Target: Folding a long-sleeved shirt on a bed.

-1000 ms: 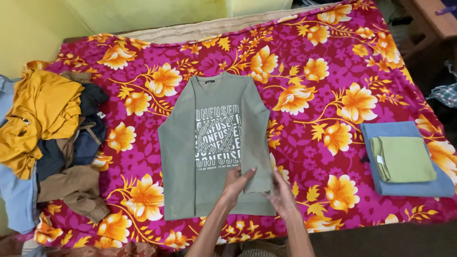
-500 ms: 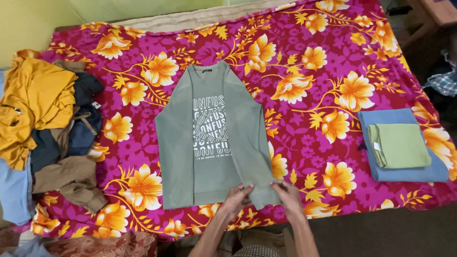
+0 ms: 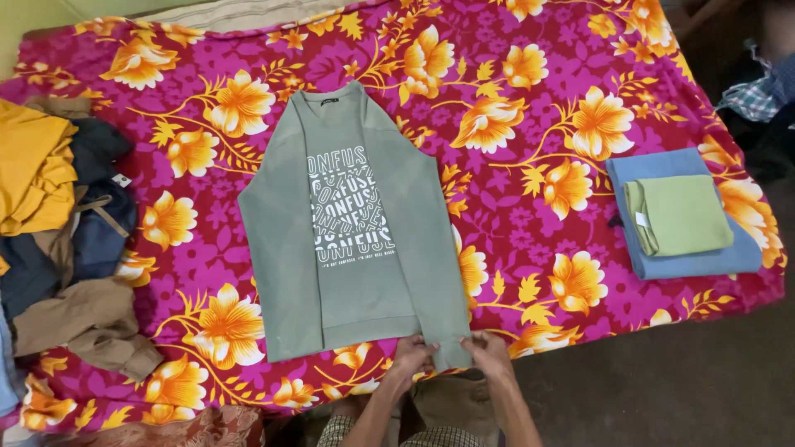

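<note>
A grey-green long-sleeved sweatshirt (image 3: 356,232) with white printed lettering lies flat, front up, on a bed covered by a magenta sheet with orange flowers (image 3: 530,99). Its right sleeve is folded inward and runs down along the body. My left hand (image 3: 411,358) and my right hand (image 3: 487,352) both pinch the cuff end of that sleeve at the sweatshirt's bottom hem, close to the bed's near edge. The left sleeve lies straight down the other side.
A folded green garment (image 3: 681,213) rests on a folded blue one (image 3: 745,258) at the right of the bed. A loose heap of yellow, navy and brown clothes (image 3: 66,248) fills the left side. Dark floor (image 3: 662,389) lies to the lower right.
Both hands have drawn the sleeve cuff down from over the sweatshirt's lower body to its bottom hem, straightening the sleeve. The view has shifted, so everything sits higher and further left.
</note>
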